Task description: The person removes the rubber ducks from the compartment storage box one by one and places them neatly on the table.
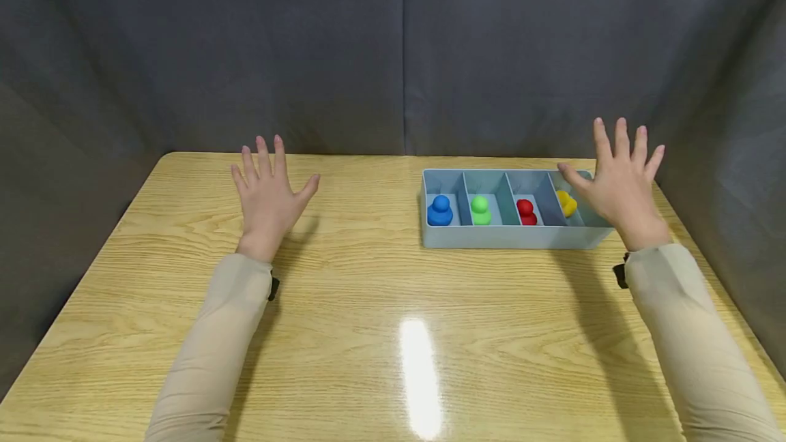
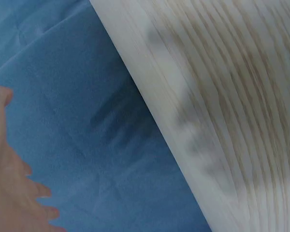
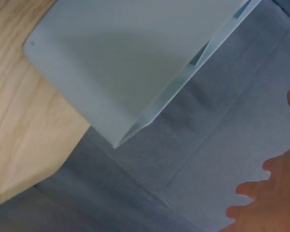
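A: Both your hands are up and spread. Your left hand (image 1: pixel 268 195) hovers flat over bare table (image 1: pixel 368 305), fingers straight, holding nothing, well apart from the tray (image 1: pixel 510 237).

B: And your right hand (image 1: pixel 620 186) is splayed just as wide, empty, above the tray's right end, thumb over the yellow piece (image 1: pixel 567 204) without gripping it.

A: The tray sits at the table's far right, four slots, one piece each: blue (image 1: pixel 439 211), green (image 1: pixel 480 210), red (image 1: pixel 526 212), then yellow. Sorted by colour, I'd judge, which is why each stands alone.

B: Only the head view shows those pieces. Your right wrist view catches the tray's outer wall (image 3: pixel 116 72) and the grey cloth (image 3: pixel 208 159) behind, fingertips (image 3: pixel 266 193) at the edge.

A: Left wrist view gives just the table edge (image 2: pixel 193 145), cloth, and your palm (image 2: pixel 9 193).
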